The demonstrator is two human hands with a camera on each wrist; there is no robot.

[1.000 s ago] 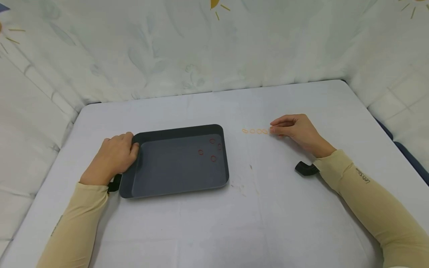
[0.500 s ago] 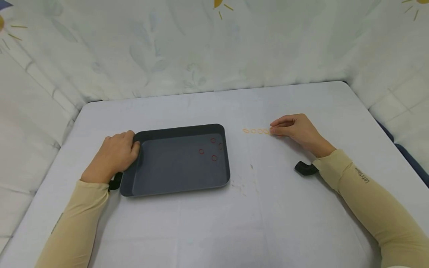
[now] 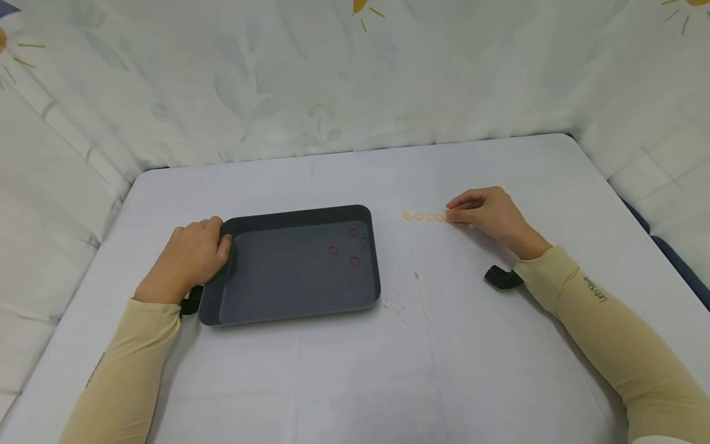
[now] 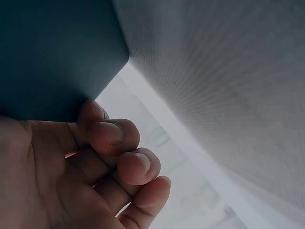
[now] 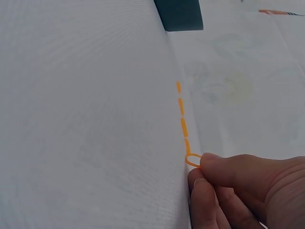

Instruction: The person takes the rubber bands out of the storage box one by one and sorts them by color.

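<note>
**Right hand pinches orange ring at row's end; left hand grips tray corner**

Right hand (image 3: 490,216) on the table (image 3: 444,370), thumb and forefinger pressed together on an orange ring (image 5: 192,160), the nearest of the orange row (image 3: 424,217). In the right wrist view the ring stands tilted up off the cloth between the fingertips (image 5: 214,164); the other rings lie flat in a line running away toward the tray. Row sits between hand and tray, close to the tray's right side but apart from it.

Left hand (image 3: 191,259) curls round the tray's (image 3: 288,308) far left corner, thumb on the rim, fingers (image 4: 114,136) bent against the outer wall in the left wrist view. Tray is dark grey, flat on the table, left of centre. Four red rings (image 3: 349,246) lie loose in its far right part, near one another, not touching.

Black wrist mount (image 3: 499,277) shows under the right sleeve (image 3: 599,320). Pale patterned cloth walls (image 3: 333,80) around the table.
</note>
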